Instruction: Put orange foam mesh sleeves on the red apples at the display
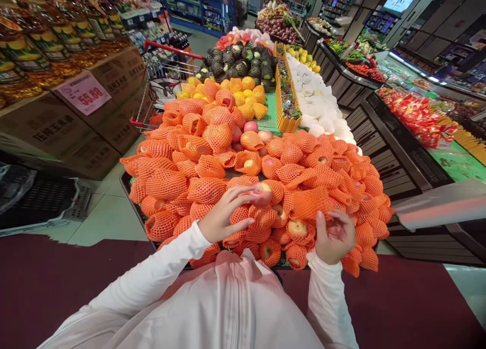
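My left hand (pixel 230 212) reaches over the fruit pile with fingers stretched and the thumb apart. Its fingertips touch a bare red and yellow apple (pixel 262 193), but the thumb is not closed on it. Between thumb and fingers, my right hand (pixel 334 236) pinches an orange foam net sleeve (pixel 309 203), which looks flat and slightly blurred. Below the hands lie many apples in orange foam nets; one apple (pixel 297 228) shows its bare top between my hands.
Behind are yellow-netted fruit (pixel 246 97), black-netted fruit (pixel 241 60) and white-wrapped fruit (pixel 317 95). A shopping cart (pixel 170 68) stands at the left, near cartons (pixel 110 111) bearing oil bottles. A black crate (pixel 45 197) is at the lower left. A clear plastic bag roll (pixel 440 207) juts in from the right.
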`<state>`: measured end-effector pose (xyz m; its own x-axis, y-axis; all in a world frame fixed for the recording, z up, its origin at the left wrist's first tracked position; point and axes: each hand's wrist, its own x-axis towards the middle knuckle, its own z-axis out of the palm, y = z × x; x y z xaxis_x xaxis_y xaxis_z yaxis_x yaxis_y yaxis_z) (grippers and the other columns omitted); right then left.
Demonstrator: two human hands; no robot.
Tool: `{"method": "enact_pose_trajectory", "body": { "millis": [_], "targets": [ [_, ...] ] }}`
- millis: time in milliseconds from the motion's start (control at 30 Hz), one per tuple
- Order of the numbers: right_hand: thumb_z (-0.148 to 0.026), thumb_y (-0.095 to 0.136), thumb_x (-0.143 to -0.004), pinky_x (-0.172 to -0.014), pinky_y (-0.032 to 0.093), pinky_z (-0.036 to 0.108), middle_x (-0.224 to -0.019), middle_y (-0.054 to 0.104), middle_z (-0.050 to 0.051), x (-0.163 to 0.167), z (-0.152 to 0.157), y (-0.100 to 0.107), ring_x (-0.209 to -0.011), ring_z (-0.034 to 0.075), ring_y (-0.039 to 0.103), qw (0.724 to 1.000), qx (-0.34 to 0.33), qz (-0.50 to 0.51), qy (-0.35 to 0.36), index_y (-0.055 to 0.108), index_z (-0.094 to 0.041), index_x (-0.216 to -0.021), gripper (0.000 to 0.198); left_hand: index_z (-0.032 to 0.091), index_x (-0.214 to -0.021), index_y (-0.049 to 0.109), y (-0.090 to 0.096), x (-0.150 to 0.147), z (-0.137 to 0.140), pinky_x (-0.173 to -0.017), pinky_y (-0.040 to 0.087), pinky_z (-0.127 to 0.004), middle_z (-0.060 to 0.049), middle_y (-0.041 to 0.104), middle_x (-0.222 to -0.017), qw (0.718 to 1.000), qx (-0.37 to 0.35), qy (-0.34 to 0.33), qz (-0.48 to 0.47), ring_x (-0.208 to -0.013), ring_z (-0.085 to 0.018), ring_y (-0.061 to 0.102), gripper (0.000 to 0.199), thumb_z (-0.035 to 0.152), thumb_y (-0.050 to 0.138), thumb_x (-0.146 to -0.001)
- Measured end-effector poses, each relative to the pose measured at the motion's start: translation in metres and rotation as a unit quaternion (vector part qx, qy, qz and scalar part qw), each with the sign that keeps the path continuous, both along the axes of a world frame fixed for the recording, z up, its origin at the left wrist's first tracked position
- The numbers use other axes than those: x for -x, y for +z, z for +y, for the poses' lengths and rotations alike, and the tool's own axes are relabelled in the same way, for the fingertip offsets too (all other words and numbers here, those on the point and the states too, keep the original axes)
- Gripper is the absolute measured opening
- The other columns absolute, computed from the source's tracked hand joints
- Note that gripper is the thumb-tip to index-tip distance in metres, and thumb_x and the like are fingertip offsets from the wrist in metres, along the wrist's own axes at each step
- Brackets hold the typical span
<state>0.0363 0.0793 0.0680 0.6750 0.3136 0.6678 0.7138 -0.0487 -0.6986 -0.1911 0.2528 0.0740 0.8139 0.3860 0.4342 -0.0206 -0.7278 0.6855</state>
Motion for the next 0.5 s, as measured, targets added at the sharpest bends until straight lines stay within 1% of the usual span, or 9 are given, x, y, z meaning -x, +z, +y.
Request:
{"method": "enact_pose_trajectory", "body": {
  "millis": [33, 67, 133, 200, 233, 300, 400, 467, 500],
  "targets": [
    [-0.032, 0.069, -0.08, -0.072, 0.053, 0.033, -0.091, 0.062, 0.007, 0.009, -0.003, 0.004, -0.086, 0.02, 0.064, 0.996, -0.013, 0.071, 0.052, 0.059, -0.019, -0.089, 0.019, 0.027, -0.134, 0.048, 0.002, 0.0, -0.003, -0.111, 0.037, -0.052, -0.013, 0.048, -0.14, 0.999, 0.021, -0.023, -0.01, -0.133, -0.03, 0.043, 0.049, 0.032, 0.062, -0.088],
    [-0.038, 0.069, -0.08, -0.069, 0.053, 0.032, -0.09, 0.062, 0.007, 0.017, -0.006, 0.006, -0.084, 0.019, 0.064, 0.984, -0.01, 0.138, 0.115, 0.057, -0.02, -0.089, 0.023, 0.027, -0.134, 0.048, 0.003, -0.001, -0.005, -0.11, 0.037, -0.052, -0.013, 0.049, -0.14, 0.998, 0.041, -0.048, -0.019, -0.133, -0.031, 0.044, 0.049, 0.032, 0.061, -0.088],
    [-0.051, 0.068, -0.078, -0.065, 0.053, 0.031, -0.09, 0.062, 0.007, 0.03, -0.009, 0.006, -0.078, 0.019, 0.064, 0.939, 0.038, 0.238, 0.246, 0.056, -0.021, -0.091, 0.035, 0.025, -0.136, 0.046, 0.005, -0.003, -0.009, -0.11, 0.038, -0.052, -0.015, 0.05, -0.14, 0.991, 0.076, -0.101, -0.038, -0.133, -0.031, 0.045, 0.052, 0.033, 0.06, -0.087],
    [-0.059, 0.071, -0.072, -0.061, 0.053, 0.032, -0.092, 0.064, 0.008, 0.039, -0.01, 0.002, -0.074, 0.02, 0.064, 0.895, 0.082, 0.283, 0.334, 0.055, -0.022, -0.093, 0.046, 0.024, -0.139, 0.042, 0.005, -0.005, -0.011, -0.11, 0.038, -0.052, -0.016, 0.051, -0.14, 0.981, 0.103, -0.152, -0.056, -0.132, -0.031, 0.046, 0.057, 0.034, 0.06, -0.086],
    [-0.061, 0.074, -0.068, -0.061, 0.053, 0.032, -0.093, 0.064, 0.008, 0.043, -0.01, -0.001, -0.074, 0.02, 0.064, 0.881, 0.097, 0.288, 0.364, 0.055, -0.023, -0.093, 0.049, 0.024, -0.14, 0.041, 0.006, -0.006, -0.012, -0.11, 0.038, -0.051, -0.016, 0.051, -0.14, 0.976, 0.111, -0.175, -0.061, -0.132, -0.031, 0.047, 0.059, 0.033, 0.06, -0.085],
    [-0.058, 0.078, -0.064, -0.063, 0.054, 0.033, -0.095, 0.065, 0.008, 0.049, -0.009, -0.007, -0.077, 0.022, 0.064, 0.862, 0.116, 0.282, 0.405, 0.057, -0.023, -0.091, 0.049, 0.024, -0.142, 0.039, 0.008, -0.006, -0.014, -0.11, 0.038, -0.05, -0.015, 0.051, -0.141, 0.967, 0.123, -0.215, -0.062, -0.131, -0.03, 0.048, 0.065, 0.03, 0.063, -0.082],
    [-0.047, 0.078, -0.069, -0.069, 0.055, 0.032, -0.094, 0.064, 0.008, 0.056, -0.007, -0.014, -0.082, 0.021, 0.064, 0.847, 0.133, 0.273, 0.437, 0.062, -0.022, -0.088, 0.036, 0.024, -0.143, 0.036, 0.01, -0.004, -0.021, -0.11, 0.038, -0.05, -0.015, 0.048, -0.143, 0.953, 0.139, -0.264, -0.047, -0.132, -0.032, 0.046, 0.073, 0.029, 0.067, -0.077],
    [-0.04, 0.074, -0.075, -0.071, 0.055, 0.031, -0.095, 0.062, 0.007, 0.059, -0.005, -0.017, -0.086, 0.021, 0.064, 0.841, 0.148, 0.276, 0.441, 0.063, -0.021, -0.085, 0.024, 0.023, -0.14, 0.039, 0.01, -0.003, -0.027, -0.108, 0.04, -0.05, -0.017, 0.048, -0.141, 0.948, 0.153, -0.275, -0.041, -0.129, -0.033, 0.048, 0.071, 0.029, 0.068, -0.075],
    [-0.038, 0.073, -0.077, -0.072, 0.054, 0.031, -0.096, 0.06, 0.007, 0.059, -0.004, -0.018, -0.088, 0.021, 0.063, 0.841, 0.158, 0.276, 0.437, 0.063, -0.021, -0.083, 0.021, 0.022, -0.135, 0.043, 0.009, -0.003, -0.03, -0.105, 0.043, -0.05, -0.018, 0.05, -0.138, 0.948, 0.163, -0.269, -0.042, -0.126, -0.033, 0.051, 0.066, 0.029, 0.068, -0.075]
  ]
}}
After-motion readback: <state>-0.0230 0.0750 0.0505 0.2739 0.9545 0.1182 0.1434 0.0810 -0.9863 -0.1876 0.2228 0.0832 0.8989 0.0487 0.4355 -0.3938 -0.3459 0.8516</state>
